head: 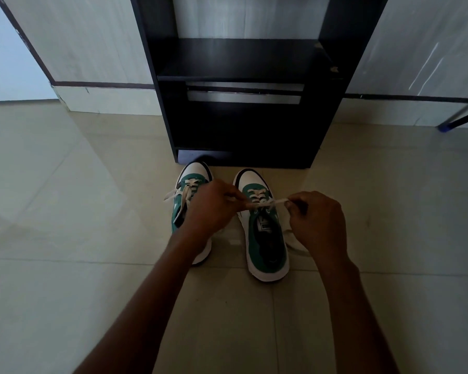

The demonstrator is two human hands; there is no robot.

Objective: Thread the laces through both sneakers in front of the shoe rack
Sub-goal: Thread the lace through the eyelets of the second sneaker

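Note:
Two green-and-white sneakers stand side by side on the floor, toes toward the shoe rack [243, 125]. The right sneaker [265, 238] has a white lace [268, 203] stretched across its upper eyelets. My left hand [211, 209] pinches one end of that lace on the shoe's left side and my right hand [319, 220] pinches the other end on its right side. The left sneaker [192, 176] is partly hidden under my left hand and wrist; its own white lace [183, 194] hangs loose off its left side.
The black shoe rack stands against a pale wall, its lower shelves bare. A dark metal furniture leg with a blue foot [445, 127] reaches in at the right. Beige floor tiles [65, 211] spread to both sides.

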